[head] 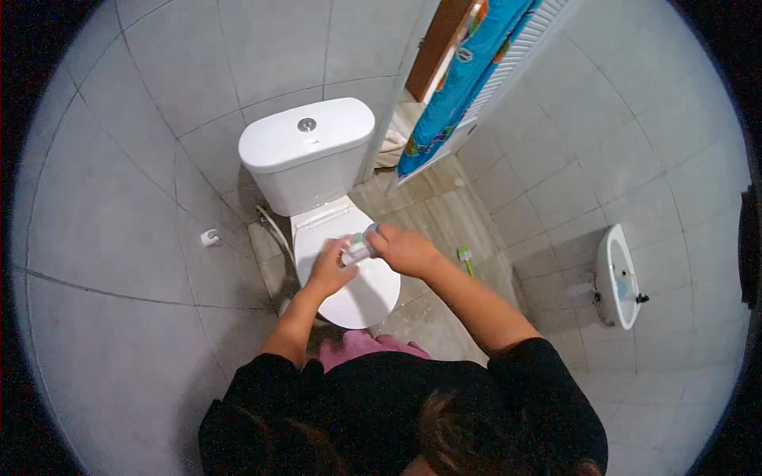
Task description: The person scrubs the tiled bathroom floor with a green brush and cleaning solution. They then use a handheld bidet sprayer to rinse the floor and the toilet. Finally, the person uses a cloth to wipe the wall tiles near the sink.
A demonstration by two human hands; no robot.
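Over the closed toilet lid (363, 303) I hold a small, pale bottle (357, 251) with some green on it, tilted and slightly blurred. My left hand (328, 268) grips its left end, fingers curled around it and thumb on the near side. At the other end, my right hand (405, 247) has its fingers closed on a greyish rounded part (371, 233), which may be the cap. My fingers hide much of the bottle, and I cannot tell whether the greyish part is attached to it.
Behind the lid rises the white toilet cistern (309, 160) with a flush button (306, 125). A green-handled brush (465, 257) lies on the tiled floor at right. A washbasin (619, 276) is on the right wall; a blue curtain (464, 83) hangs by the doorway.
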